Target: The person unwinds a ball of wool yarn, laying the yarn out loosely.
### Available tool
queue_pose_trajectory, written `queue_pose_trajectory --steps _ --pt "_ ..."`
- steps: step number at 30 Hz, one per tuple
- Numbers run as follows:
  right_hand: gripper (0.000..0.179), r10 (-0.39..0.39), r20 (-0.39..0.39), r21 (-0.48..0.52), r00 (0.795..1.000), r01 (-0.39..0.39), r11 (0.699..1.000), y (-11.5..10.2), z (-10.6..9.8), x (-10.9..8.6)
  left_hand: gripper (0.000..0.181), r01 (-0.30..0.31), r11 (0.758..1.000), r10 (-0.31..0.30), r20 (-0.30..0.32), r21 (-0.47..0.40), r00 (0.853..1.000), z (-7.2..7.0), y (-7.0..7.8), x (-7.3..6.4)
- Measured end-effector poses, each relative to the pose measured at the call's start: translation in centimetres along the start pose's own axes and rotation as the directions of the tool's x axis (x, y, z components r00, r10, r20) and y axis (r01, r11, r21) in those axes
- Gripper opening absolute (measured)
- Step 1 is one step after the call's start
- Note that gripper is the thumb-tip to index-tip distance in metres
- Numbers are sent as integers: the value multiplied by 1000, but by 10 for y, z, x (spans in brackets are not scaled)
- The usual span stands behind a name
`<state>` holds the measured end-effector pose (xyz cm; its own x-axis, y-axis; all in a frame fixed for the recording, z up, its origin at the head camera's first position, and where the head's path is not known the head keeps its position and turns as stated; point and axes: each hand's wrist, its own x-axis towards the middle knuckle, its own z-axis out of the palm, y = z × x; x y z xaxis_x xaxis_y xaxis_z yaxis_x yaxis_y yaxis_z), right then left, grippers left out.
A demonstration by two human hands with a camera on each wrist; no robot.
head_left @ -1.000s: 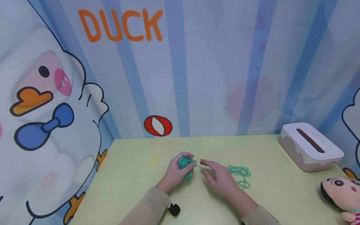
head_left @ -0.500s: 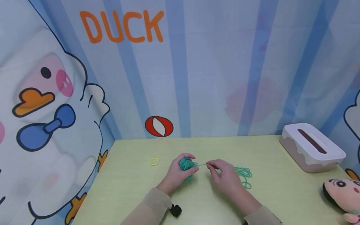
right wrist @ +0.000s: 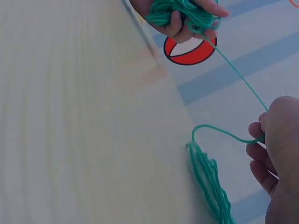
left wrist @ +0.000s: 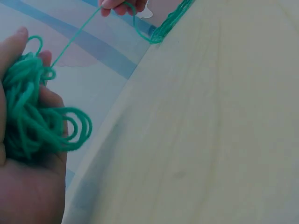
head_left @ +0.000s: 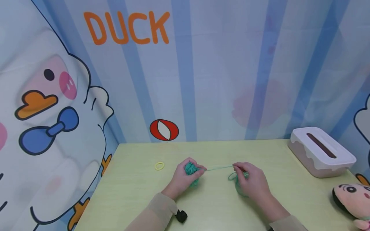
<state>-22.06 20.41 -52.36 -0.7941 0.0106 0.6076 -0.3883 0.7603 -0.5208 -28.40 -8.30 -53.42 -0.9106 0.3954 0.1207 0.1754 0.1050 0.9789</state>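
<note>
My left hand (head_left: 185, 178) holds a loose bundle of green yarn (left wrist: 32, 107), its fingers and thumb curled round it; a few loops stick out past the palm in the left wrist view. From the bundle one strand (right wrist: 238, 72) runs taut to my right hand (head_left: 252, 179), where thumb and fingertips pinch it. Beyond the pinch the strand curves down to a loose heap of yarn loops (right wrist: 210, 182) on the table. In the head view my right hand partly hides that heap.
A yellow ring-shaped band (head_left: 159, 166) lies on the pale table (head_left: 138, 192), left of my left hand. At the right stand a white-topped tissue box (head_left: 321, 150) and a plush doll (head_left: 352, 199). Behind the table hangs a striped blue curtain (head_left: 214, 80) with duck prints.
My right hand pinched the strand and moved right, away from the left hand. The length of strand between the hands grew longer and straight. The left hand stayed nearly in place.
</note>
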Motion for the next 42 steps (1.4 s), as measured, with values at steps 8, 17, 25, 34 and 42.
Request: queue_pose_trajectory --steps 8,17,25,34,42 --pt "14 52 -30 -56 998 -54 997 20 -16 -2 32 26 1000 -25 -49 13 998 -1 0 -1" --pt "12 113 -13 -108 993 -114 988 38 -32 -7 22 -6 1000 6 -47 3 999 0 -1 2" --pt "16 233 97 -195 968 -211 958 52 -48 -10 38 32 993 -38 -47 -114 998 0 -3 3" --pt "20 415 190 -264 890 -361 895 55 -52 -7 51 14 1000 -12 -86 25 996 0 -5 4" --pt "23 453 222 -300 864 -381 875 54 -54 -5 40 32 994 -36 -35 -105 999 0 -4 4"
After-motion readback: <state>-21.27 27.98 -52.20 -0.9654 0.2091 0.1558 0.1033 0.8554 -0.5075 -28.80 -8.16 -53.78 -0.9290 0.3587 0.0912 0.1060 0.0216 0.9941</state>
